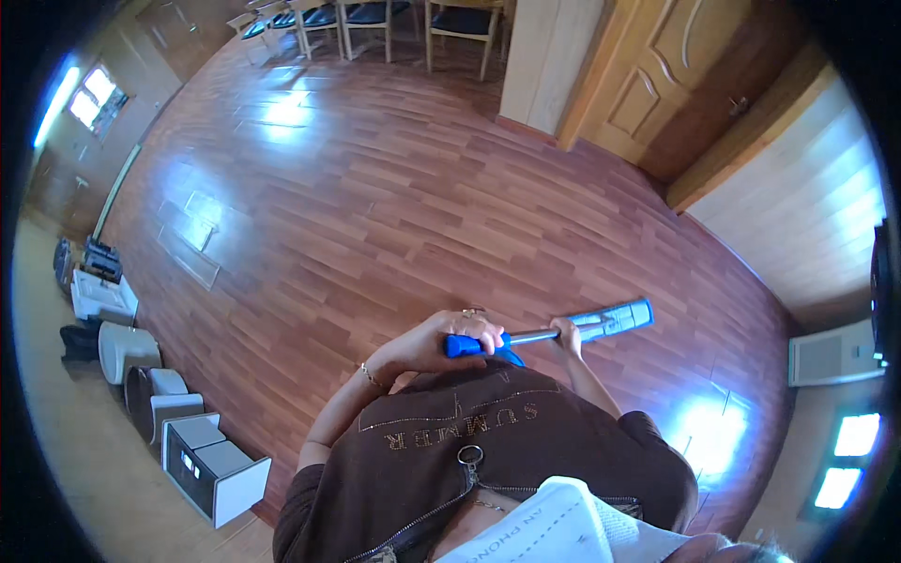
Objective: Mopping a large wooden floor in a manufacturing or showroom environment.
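Observation:
Both my hands are on a flat mop with a blue grip and a metal pole, which reaches away down toward the floor. My left hand (469,332) is wrapped round the pole just beside the blue grip (464,346). Farther along, my right hand (566,334) closes round the metal pole (535,336). Beyond it lies the mop's flat, light-blue rectangular head (619,319), to the right of my body. Whether the head touches the floor I cannot tell.
Wood-plank floor (404,206) spreads ahead, with bright window reflections. Chairs (465,23) stand at the far side. A wooden door (648,89) is at the far right. Along the left wall are white furniture pieces and a dark-fronted cabinet (211,464). A white unit (833,353) stands right.

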Demonstrator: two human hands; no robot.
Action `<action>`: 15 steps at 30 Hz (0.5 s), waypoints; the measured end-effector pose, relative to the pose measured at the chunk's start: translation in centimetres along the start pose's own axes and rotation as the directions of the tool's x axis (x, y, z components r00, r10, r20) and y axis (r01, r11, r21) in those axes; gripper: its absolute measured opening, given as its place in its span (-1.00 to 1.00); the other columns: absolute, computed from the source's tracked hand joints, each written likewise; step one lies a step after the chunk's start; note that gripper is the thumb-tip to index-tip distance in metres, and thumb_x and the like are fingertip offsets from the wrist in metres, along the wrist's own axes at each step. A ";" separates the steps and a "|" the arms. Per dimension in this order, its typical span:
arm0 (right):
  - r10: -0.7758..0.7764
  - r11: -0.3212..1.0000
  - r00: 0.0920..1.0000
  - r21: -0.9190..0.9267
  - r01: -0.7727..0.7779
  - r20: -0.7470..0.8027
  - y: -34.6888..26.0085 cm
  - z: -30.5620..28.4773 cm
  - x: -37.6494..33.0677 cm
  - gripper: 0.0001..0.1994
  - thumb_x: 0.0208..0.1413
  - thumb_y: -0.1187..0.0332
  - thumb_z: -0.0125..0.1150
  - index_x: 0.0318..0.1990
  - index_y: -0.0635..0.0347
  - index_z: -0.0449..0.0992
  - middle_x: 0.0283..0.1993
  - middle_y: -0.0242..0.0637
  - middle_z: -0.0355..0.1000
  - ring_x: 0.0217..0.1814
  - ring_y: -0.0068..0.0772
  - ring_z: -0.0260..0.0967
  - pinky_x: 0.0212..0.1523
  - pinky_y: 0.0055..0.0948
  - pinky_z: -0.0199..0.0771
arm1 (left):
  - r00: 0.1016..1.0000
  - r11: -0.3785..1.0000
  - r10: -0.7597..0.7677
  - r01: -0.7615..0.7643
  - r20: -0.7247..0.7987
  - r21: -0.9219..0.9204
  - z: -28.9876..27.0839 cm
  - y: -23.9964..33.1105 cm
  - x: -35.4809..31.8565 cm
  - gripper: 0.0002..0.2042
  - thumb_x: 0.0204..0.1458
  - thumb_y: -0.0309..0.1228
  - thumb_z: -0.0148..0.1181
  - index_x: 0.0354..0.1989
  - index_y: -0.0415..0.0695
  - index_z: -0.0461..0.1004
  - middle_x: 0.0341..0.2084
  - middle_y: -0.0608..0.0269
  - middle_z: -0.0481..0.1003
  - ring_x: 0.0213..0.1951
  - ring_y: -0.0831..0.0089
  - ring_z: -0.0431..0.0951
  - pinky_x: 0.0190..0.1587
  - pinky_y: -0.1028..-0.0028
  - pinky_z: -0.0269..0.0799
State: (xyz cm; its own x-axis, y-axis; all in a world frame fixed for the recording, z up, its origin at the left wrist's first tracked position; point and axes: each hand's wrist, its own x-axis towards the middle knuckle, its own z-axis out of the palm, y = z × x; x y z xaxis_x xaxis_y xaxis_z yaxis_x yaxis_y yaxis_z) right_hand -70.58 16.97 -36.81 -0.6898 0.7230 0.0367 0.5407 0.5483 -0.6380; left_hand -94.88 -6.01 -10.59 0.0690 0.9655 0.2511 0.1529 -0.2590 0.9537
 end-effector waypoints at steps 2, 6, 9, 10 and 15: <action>-0.033 0.999 0.999 0.008 0.033 -0.002 -0.2 -0.1 1.1 -0.72 -0.13 0.21 0.29 -0.59 0.14 0.33 -0.51 -0.09 0.34 -0.39 0.05 0.32 -0.38 -0.11 0.32 | 1.000 1.000 -0.002 0.002 0.029 -0.014 -1.2 0.0 0.6 -0.82 -0.10 -0.53 0.33 -0.29 -0.17 0.52 -0.20 0.15 0.55 0.02 0.21 0.48 0.10 0.24 0.32; -0.085 0.995 0.996 -0.047 0.085 -0.002 -0.3 1.2 4.7 -0.70 -0.12 0.18 0.32 -0.59 0.11 0.33 -0.57 -0.09 0.32 -0.48 0.07 0.31 -0.46 -0.08 0.29 | 0.994 0.997 -0.048 0.042 -0.094 -0.060 -3.2 0.0 1.5 -0.81 -0.13 -0.50 0.36 -0.32 -0.16 0.51 -0.24 0.17 0.54 -0.01 0.22 0.49 0.05 0.28 0.35; -0.134 0.987 0.983 -0.067 0.143 0.124 -2.0 0.8 9.8 -0.70 -0.16 0.24 0.32 -0.60 0.12 0.27 -0.59 -0.10 0.29 -0.48 0.10 0.27 -0.48 -0.10 0.25 | 0.981 0.997 -0.066 0.071 -0.184 0.016 -5.3 0.4 2.5 -0.80 -0.14 -0.50 0.36 -0.31 -0.19 0.51 -0.22 0.15 0.54 -0.02 0.23 0.49 0.01 0.29 0.35; -0.046 0.985 0.984 0.172 0.016 0.175 -0.1 2.6 12.2 -0.72 -0.18 0.29 0.32 -0.61 0.11 0.27 -0.60 -0.11 0.28 -0.49 0.09 0.25 -0.49 -0.11 0.24 | 0.975 0.995 -0.089 0.097 -0.203 0.028 -6.0 0.6 3.2 -0.84 -0.09 -0.48 0.35 -0.34 -0.20 0.52 -0.22 0.11 0.54 -0.03 0.22 0.50 0.05 0.25 0.34; -0.172 0.985 0.922 0.055 0.163 0.346 -3.6 3.0 23.0 -0.78 -0.10 0.29 0.21 -0.59 0.10 0.29 -0.54 -0.13 0.32 -0.47 -0.04 0.32 -0.46 -0.15 0.26 | 0.939 0.982 -0.096 0.144 -0.330 0.124 -8.8 0.3 6.8 -0.84 -0.10 -0.48 0.32 -0.37 -0.21 0.47 -0.27 0.11 0.52 -0.13 0.22 0.49 -0.03 0.29 0.34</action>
State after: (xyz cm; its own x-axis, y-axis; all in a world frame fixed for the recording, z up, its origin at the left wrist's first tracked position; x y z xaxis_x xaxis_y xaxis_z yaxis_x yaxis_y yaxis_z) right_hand -89.85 30.39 -36.04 -0.8959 0.4271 -0.1225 0.3936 0.6350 -0.6648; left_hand -103.06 0.67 -7.11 -0.2750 0.9406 0.1992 0.2824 -0.1190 0.9519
